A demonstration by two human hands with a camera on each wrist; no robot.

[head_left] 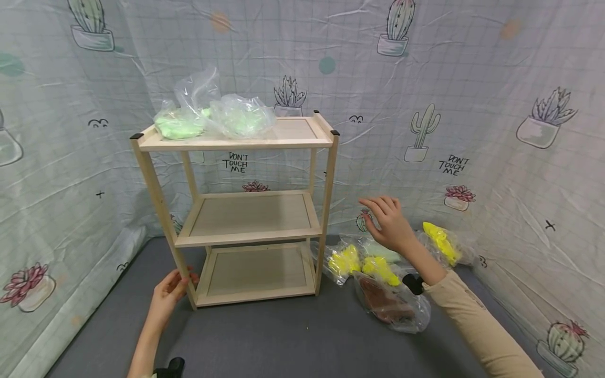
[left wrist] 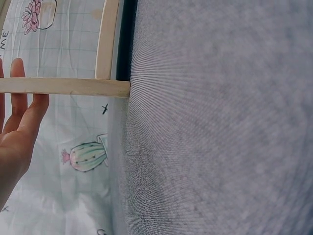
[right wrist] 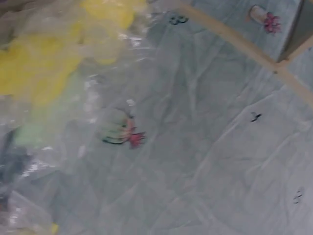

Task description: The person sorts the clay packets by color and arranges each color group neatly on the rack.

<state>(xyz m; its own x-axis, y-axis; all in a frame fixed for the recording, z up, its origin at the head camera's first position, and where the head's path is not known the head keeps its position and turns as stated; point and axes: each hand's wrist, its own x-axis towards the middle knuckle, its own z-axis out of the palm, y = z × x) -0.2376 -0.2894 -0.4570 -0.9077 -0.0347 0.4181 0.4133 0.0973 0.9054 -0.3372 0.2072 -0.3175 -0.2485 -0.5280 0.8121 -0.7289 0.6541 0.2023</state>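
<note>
A three-tier wooden shelf (head_left: 250, 215) stands upright on the grey surface. Low on its front left leg (left wrist: 68, 86), my left hand (head_left: 166, 294) holds the wood, thumb on one side and fingers reaching behind. My right hand (head_left: 388, 226) is in the air right of the shelf, fingers extended and nothing in them; the right wrist view does not show it. Beneath and around it lie clear bags with yellow contents (head_left: 345, 261) and a bag with something brown (head_left: 385, 302). Two clear bags of pale green stuff (head_left: 181, 125) rest on the top tier.
Another bagged yellow thing (head_left: 441, 242) lies farther right, by the cloth wall. Something pale green in plastic (head_left: 380, 252) sits behind the yellow bags. Cactus-printed cloth (head_left: 501, 121) encloses the grey floor surface (head_left: 283, 341) at the back and sides.
</note>
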